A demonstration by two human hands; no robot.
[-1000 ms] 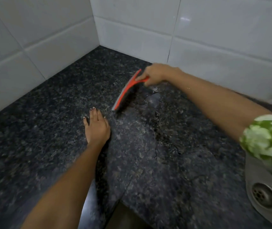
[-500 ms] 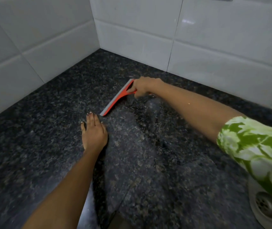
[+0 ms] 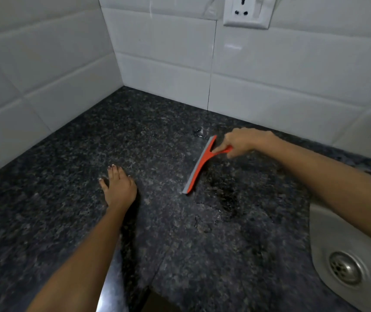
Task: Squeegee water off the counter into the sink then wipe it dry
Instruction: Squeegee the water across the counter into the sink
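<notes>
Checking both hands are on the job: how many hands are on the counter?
2: left hand flat on the counter, right hand holding the squeegee.

Single head-worn wide-angle view, looking forward and steeply down from close above the dark speckled granite desk point(image 3: 71, 199). It faces the corner of white glazed wall tiles point(image 3: 168, 64); the steel sink basin point(image 3: 322, 239) is cut by the lower right edge.
</notes>
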